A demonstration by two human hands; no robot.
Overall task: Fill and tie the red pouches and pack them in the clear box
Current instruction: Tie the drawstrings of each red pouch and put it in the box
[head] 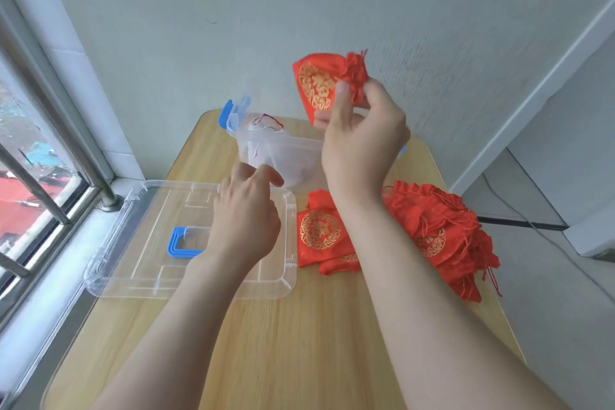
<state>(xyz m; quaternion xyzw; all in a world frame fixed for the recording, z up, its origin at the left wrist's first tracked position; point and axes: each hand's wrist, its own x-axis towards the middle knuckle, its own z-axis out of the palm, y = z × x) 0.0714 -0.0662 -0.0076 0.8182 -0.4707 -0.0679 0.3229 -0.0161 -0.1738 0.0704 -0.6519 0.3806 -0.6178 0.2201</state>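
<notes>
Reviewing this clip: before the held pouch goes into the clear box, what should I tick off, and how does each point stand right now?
1. Pouch mouth closed: ok. The red pouch is gathered tight at its neck.
2. Knot actually tied: cannot tell; the strings are too small to read.
3. Secure hold: ok. The right hand pinches the pouch between thumb and fingers.
4. Clear box open: ok. Its lid lies flat on the table beside it.
5. Room inside the box: cannot tell; the contents are blurred behind the walls.
6. Left hand free: ok. It holds nothing and hovers over the lid.
</notes>
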